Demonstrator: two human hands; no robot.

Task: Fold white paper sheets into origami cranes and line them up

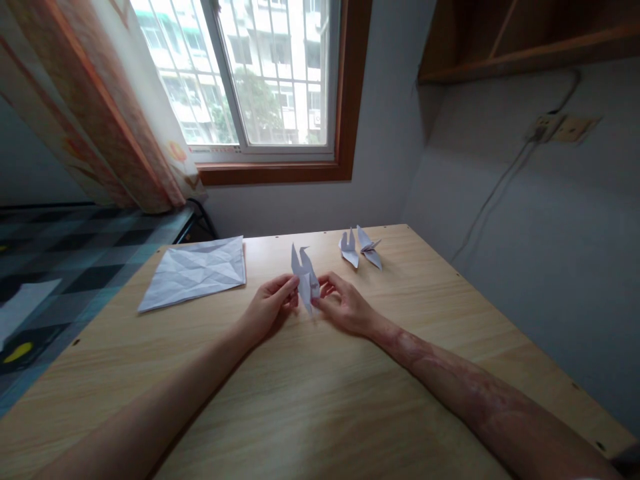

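Note:
Both my hands meet at the middle of a light wooden table point(320, 400) around a folded white paper crane point(305, 275). My left hand point(267, 308) pinches its left side with the fingers closed. My right hand point(345, 307) pinches the right side, fingers curled on the paper. The crane stands upright with two pointed tips up. A finished white paper crane point(361, 248) lies on the table a little farther back and to the right.
A creased, unfolded white sheet of paper point(197, 272) lies flat at the back left of the table. Beyond the table are a window, a patterned curtain and a grey wall with a socket and cable. A checked bedcover lies to the left.

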